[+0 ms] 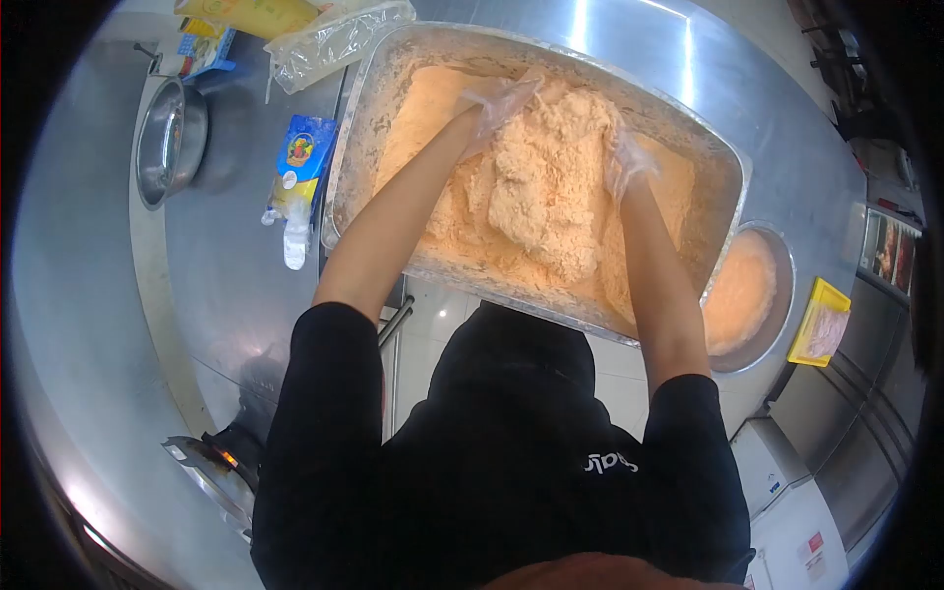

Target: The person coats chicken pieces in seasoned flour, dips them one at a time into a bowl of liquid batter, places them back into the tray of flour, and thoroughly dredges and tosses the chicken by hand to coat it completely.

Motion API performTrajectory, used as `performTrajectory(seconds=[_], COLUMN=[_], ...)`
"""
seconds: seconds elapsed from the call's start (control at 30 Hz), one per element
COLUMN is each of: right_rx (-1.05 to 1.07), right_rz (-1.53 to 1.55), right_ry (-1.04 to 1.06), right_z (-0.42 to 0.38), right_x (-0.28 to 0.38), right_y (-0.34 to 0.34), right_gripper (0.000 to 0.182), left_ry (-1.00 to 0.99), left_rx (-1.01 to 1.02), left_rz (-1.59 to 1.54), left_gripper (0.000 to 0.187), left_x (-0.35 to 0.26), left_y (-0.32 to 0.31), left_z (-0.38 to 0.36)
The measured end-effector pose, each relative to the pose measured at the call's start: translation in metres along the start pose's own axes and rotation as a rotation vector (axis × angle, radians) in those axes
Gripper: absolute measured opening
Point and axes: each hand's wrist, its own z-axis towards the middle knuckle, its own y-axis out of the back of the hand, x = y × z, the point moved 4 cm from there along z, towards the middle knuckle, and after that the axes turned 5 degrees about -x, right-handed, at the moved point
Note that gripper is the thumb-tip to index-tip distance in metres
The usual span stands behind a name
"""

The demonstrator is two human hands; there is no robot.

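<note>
A deep metal tray holds pale orange breading flour. Heaped in its middle is a large lumpy mass of flour-coated pieces; what lies under the coating is hidden. My left hand, in a clear plastic glove, grips the far left side of this mass, its fingertips partly covered by flour. On the right side, my right hand presses against the same mass, also in a clear glove. Both hands are curled around it from opposite sides, with some fingers out of sight.
Right of the tray stands a round metal basin of orange flour, with a yellow tray beyond it. On the left are a blue-and-yellow packet, a white bottle, a clear plastic bag and a steel bowl.
</note>
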Motion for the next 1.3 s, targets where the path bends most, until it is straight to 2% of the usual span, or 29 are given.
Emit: performTrajectory(seconds=[0.07, 0.1, 0.17, 0.23, 0.33, 0.4, 0.43, 0.53, 0.6, 0.67, 0.73, 0.8, 0.87, 0.93, 1.0, 1.1, 1.17, 1.23, 1.3], right_rx=[0.100, 0.159, 0.279, 0.388, 0.488, 0.528, 0.460, 0.285, 0.220, 0.269, 0.409, 0.530, 0.627, 0.660, 0.598, 0.428, 0.496, 0.448, 0.350], right_rz=[-0.134, -0.214, -0.344, -0.436, -0.399, -0.448, -0.464, -0.493, -0.499, -0.581, -0.620, -0.660, -0.730, -0.784, -0.748, -0.596, -0.574, -0.600, -0.703], right_ry=[0.071, 0.130, 0.297, 0.545, 0.898, 1.117, 0.941, 0.446, 0.162, -0.018, -0.087, -0.092, -0.064, -0.025, -0.004, -0.009, 0.334, 0.549, 0.591], right_z=[-0.013, -0.025, -0.052, -0.076, -0.115, -0.127, -0.119, -0.104, -0.112, -0.119, -0.108, -0.094, -0.082, -0.071, -0.060, -0.053, -0.063, -0.061, -0.062], right_x=[0.012, 0.019, 0.032, 0.029, 0.011, 0.004, 0.002, -0.010, -0.020, -0.029, -0.054, -0.066, -0.072, -0.067, -0.054, -0.039, -0.017, -0.008, -0.003], right_y=[-0.001, -0.002, -0.005, -0.009, -0.006, 0.013, 0.026, 0.064, 0.076, 0.066, 0.049, 0.032, 0.014, -0.002, -0.012, -0.015, -0.004, 0.009, 0.016], right_gripper=[0.059, 0.058, 0.057, 0.055, 0.048, 0.047, 0.049, 0.054, 0.059, 0.060, 0.062, 0.063, 0.066, 0.068, 0.071, 0.069, 0.070, 0.066, 0.058], left_ry=[0.060, 0.119, 0.094, -0.048, -0.646, -0.573, -0.536, 0.011, 0.256, 0.425, 0.525, 0.592, 0.549, 0.378, 0.225, -0.015, -0.157, -0.277, -0.339], left_rx=[-0.081, -0.185, -0.264, -0.193, -0.291, -0.290, -0.288, -0.506, -0.275, -0.095, 0.030, 0.108, 0.174, 0.216, 0.241, 0.087, -0.006, -0.022, -0.065], left_rz=[0.007, -0.057, -0.128, -0.150, 0.492, 0.353, 0.285, 0.879, 0.776, 0.540, 0.169, 0.112, -0.008, -0.183, -0.213, -0.220, -0.164, -0.056, 0.385], left_gripper=[0.089, 0.086, 0.078, 0.069, 0.062, 0.060, 0.059, 0.073, 0.082, 0.089, 0.096, 0.097, 0.093, 0.086, 0.075, 0.063, 0.064, 0.072, 0.075], left_x=[-0.008, -0.014, -0.012, 0.014, 0.016, 0.016, 0.018, 0.043, 0.065, 0.073, 0.046, 0.044, 0.050, 0.077, 0.110, 0.102, 0.091, 0.066, 0.031], left_y=[-0.006, -0.017, -0.024, -0.023, -0.016, 0.002, 0.012, 0.050, 0.051, 0.045, 0.023, 0.014, 0.012, 0.012, 0.025, 0.030, 0.032, 0.035, 0.031], left_z=[-0.010, -0.028, -0.051, -0.068, -0.101, -0.123, -0.130, -0.134, -0.125, -0.122, -0.131, -0.127, -0.119, -0.093, -0.057, -0.054, -0.063, -0.078, -0.099])
